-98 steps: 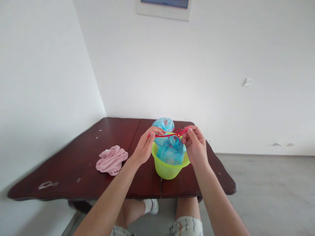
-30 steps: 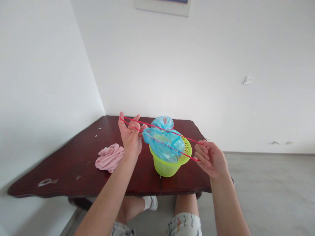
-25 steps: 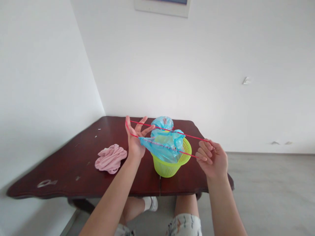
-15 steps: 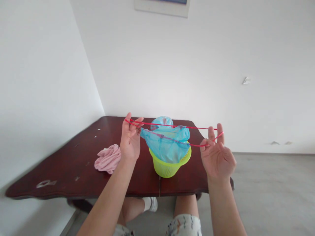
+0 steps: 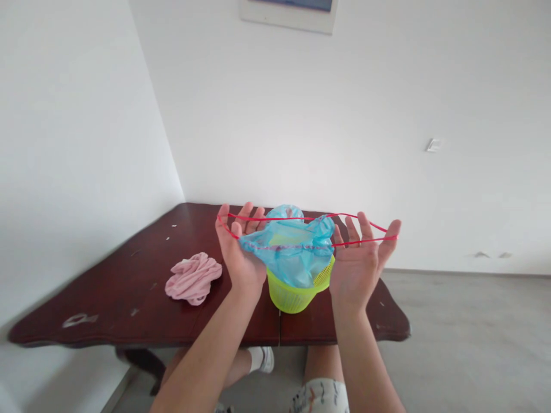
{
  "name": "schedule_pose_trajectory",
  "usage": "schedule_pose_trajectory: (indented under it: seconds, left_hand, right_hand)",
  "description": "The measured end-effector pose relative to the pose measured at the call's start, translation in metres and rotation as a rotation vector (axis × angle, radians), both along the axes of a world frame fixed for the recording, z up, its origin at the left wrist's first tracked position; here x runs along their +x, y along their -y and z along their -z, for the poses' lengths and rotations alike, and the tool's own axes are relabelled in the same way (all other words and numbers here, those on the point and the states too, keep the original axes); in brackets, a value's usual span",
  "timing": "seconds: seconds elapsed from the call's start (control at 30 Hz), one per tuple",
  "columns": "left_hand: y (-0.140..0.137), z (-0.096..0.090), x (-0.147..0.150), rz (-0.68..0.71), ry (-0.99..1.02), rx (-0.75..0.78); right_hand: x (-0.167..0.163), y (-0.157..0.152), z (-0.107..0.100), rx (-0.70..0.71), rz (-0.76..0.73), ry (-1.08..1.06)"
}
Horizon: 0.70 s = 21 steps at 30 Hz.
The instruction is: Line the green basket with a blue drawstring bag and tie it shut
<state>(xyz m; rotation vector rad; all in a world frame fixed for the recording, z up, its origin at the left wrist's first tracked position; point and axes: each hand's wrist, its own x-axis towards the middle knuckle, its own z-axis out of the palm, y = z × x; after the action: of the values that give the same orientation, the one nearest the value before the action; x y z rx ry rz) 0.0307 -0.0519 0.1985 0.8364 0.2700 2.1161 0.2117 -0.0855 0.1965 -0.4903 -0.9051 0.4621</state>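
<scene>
So the blue bag is thin, see-through, crinkly plastic, paler where light comes through, with a bunched-up rim and a bright red drawstring threaded along it. It's over the mouth of the yellow-green basket, and its lower part looks to be sitting down inside.

Both hands are palm up, fingers spread wide, left hand at the basket's left and right hand at its right. The drawstring loops around an outer digit on each and runs across between them.

There's a reddish mark on the second blue bundle just behind the basket, too blurry to read.

Room-wise, the basket is near the front edge of the dark red counter, with a seam running under it. The counter stretches way out to the basket's left, past a crumpled pink cloth, and has a shorter stretch to its right. The white wall is behind it.
</scene>
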Motion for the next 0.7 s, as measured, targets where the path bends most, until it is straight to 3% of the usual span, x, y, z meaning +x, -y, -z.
schedule_pose_trajectory:
  seconds: [0.1,0.23,0.4,0.53,0.7]
  left_hand:
    - [0.004,-0.015,0.008,0.13,-0.106,0.009]
    - [0.006,-0.036,0.008,0.276,-0.229,0.057]
    - [0.02,-0.063,-0.014,0.401,-0.444,0.142]
    - [0.037,-0.09,-0.028,0.396,-0.586,0.198]
    - [0.026,-0.112,-0.012,0.405,-1.116,0.222]
  right_hand:
    - [-0.012,-0.008,-0.006,0.032,0.131,0.117]
    - [-0.011,-0.015,-0.016,-0.03,0.342,0.345]
    - [0.013,0.008,-0.053,0.028,0.33,0.819]
    - [0.024,0.03,-0.089,0.108,0.275,0.877]
    - [0.025,0.03,-0.13,0.281,0.268,1.038]
